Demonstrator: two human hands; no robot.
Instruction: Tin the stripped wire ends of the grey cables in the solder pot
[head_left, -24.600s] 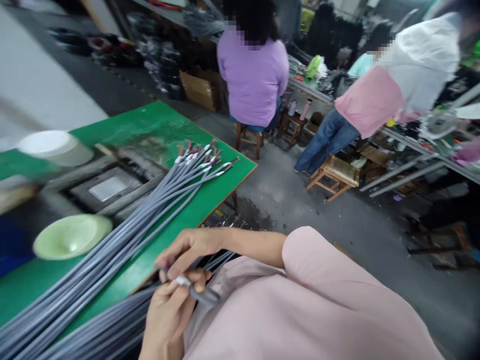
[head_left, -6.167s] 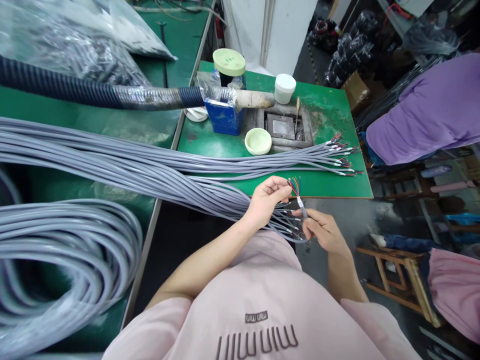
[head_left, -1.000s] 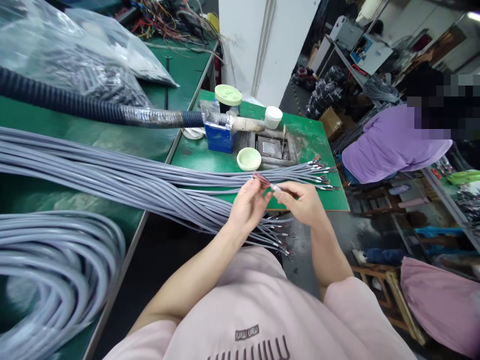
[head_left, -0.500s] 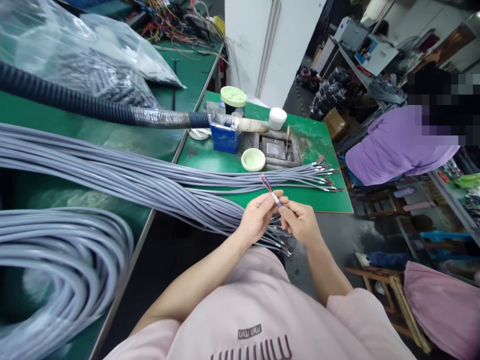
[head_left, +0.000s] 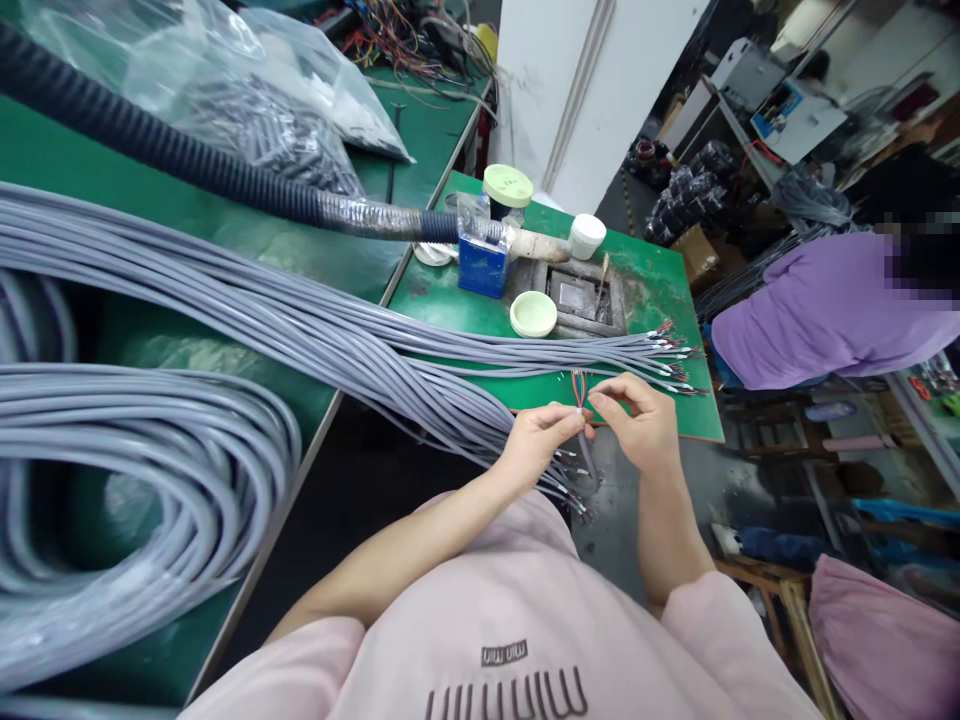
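Observation:
My left hand (head_left: 541, 436) pinches a grey cable (head_left: 588, 462) close to its stripped end. From that end, thin coloured wires (head_left: 578, 388), red and dark ones among them, fan upward. My right hand (head_left: 636, 412) is at the right side of these wires, thumb and forefinger pressed together at them; what sits between those fingertips is too small to make out. Behind my hands, a bundle of grey cables (head_left: 480, 345) runs across the green bench, its stripped ends (head_left: 675, 362) at the right. More cable ends (head_left: 571, 478) hang below my left hand.
A solder pot (head_left: 581, 298), a pale green dish (head_left: 533, 314), a white jar (head_left: 587, 236) and a blue box (head_left: 481, 264) under a black hose (head_left: 247, 190) stand on the bench. Coiled cables (head_left: 225, 450) lie at left. A person in purple (head_left: 799, 310) sits at right.
My right hand has left the cable's grey jacket and moved up to the wires. My left hand still holds the cable, whose wires now point upright and are spread. The view has shifted slightly.

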